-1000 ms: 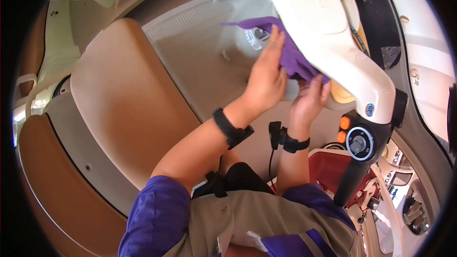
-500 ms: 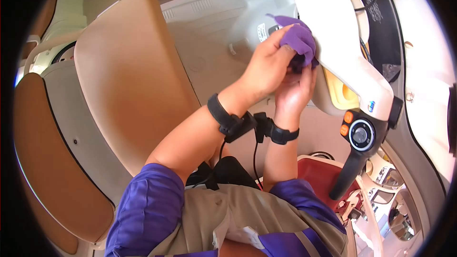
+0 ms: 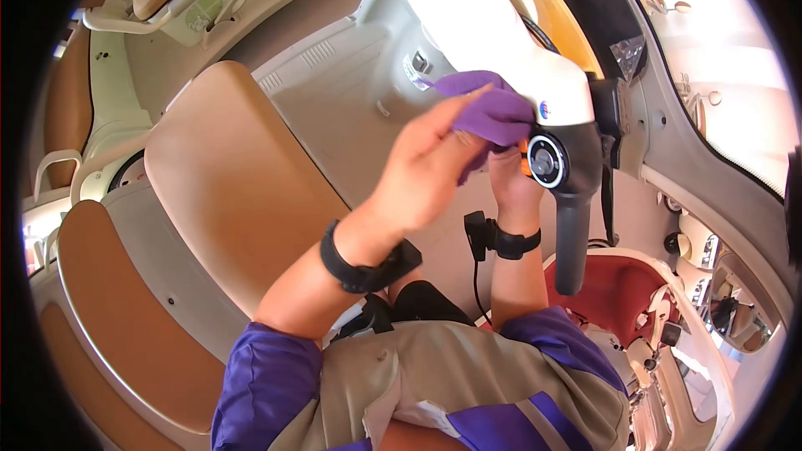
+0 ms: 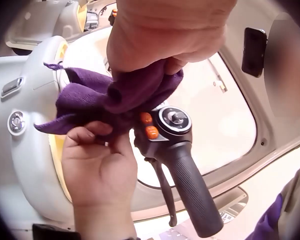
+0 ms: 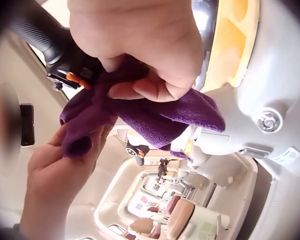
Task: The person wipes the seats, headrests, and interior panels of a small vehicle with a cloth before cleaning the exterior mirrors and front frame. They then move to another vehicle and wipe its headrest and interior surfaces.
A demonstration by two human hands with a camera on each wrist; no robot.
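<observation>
Both hands work a purple cloth (image 3: 489, 113) against the white handlebar housing (image 3: 484, 25) of a scooter, right beside the black grip (image 3: 570, 242).

The left hand (image 3: 422, 169) reaches up from the lower left, and its fingers curl over the top of the cloth, bunching it against the housing. In the left wrist view the same hand (image 4: 165, 35) clamps a fold of the cloth (image 4: 115, 97) just above the control cluster, where 2 orange buttons (image 4: 149, 126) sit beside a round black dial (image 4: 174, 119). The cloth touches the buttons and hangs partly over them.

The right hand (image 3: 511, 184) comes up from below, under the housing. Its fingers (image 4: 90, 137) are bent and pinch the lower edge of the cloth from underneath, with the palm (image 4: 97, 172) facing the left wrist camera. In the right wrist view this hand (image 5: 140, 45) grips the bundled cloth (image 5: 155, 112) close to the housing, and the left hand (image 5: 60, 170) holds the drooping end below.

A brake lever (image 4: 164, 192) runs beside the grip (image 4: 192, 192). Each wrist carries a black band (image 3: 359, 263) with a small camera. The tan seat (image 3: 234, 184) lies to the left, below the hands, with the beige footboard (image 3: 351, 92) between it and the housing. The person wears a purple and khaki shirt (image 3: 434, 384).
</observation>
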